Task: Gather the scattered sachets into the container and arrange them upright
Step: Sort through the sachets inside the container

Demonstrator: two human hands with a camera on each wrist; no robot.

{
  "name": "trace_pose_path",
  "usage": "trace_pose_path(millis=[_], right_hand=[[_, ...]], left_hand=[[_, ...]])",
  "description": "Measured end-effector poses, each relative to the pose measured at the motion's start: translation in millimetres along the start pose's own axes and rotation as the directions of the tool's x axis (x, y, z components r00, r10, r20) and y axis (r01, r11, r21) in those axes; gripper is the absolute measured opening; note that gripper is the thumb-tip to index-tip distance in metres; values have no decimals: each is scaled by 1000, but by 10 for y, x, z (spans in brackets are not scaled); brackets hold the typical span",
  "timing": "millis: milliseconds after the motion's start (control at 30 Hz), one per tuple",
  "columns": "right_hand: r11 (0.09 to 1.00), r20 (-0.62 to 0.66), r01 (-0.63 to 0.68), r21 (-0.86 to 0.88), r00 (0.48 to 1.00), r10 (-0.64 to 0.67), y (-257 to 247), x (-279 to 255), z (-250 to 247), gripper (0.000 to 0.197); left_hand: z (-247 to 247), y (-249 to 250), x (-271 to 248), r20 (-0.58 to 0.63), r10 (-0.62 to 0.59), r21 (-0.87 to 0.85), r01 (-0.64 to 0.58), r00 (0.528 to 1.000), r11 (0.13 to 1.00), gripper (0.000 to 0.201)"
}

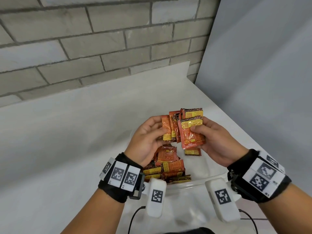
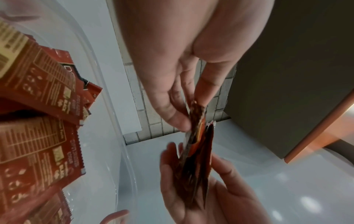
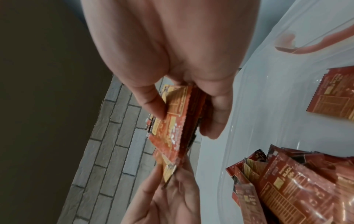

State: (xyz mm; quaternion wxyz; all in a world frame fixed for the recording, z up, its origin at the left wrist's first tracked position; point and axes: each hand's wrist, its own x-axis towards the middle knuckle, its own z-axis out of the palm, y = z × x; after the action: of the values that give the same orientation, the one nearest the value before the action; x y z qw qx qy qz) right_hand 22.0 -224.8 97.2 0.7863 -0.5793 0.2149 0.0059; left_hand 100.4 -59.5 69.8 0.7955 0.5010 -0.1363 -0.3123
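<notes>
Wrist trackers [image 1: 156, 196] sit lowest in the head view, hands just beyond them over the clear container [image 1: 194, 183]. Left hand [image 1: 148, 141] and right hand [image 1: 217, 142] both hold one fanned bundle of sachets [image 1: 182, 127], raised above the container near the desk's [image 1: 67, 141] right edge. Left fingers [image 2: 172, 115] pinch the bundle's side edge; right thumb presses the front sachet, right fingers [image 3: 214, 115] curl behind it. More sachets [image 1: 168, 166] lie flat and jumbled in the container, one sachet [image 1: 192, 152] apart from that pile.

Handling guess: light, thin, floppy foil, slippery face to face, so the stack will likely shear. Best squeezed flat across the faces near mid-height, edges tapped square, then lowered on end against the wall.
</notes>
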Motion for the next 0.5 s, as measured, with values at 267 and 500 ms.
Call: trace_pose_path(millis=[267,500], right_hand=[[999,132,-32,17,991,30,6,-15,112,33],[797,216,174,-579,975,-56,116,1,167,44]], left_hand=[[49,-15,4,5,-68,-39,68,998,997,73],[197,-67,54,73,-213,-172,222,974,960,35]])
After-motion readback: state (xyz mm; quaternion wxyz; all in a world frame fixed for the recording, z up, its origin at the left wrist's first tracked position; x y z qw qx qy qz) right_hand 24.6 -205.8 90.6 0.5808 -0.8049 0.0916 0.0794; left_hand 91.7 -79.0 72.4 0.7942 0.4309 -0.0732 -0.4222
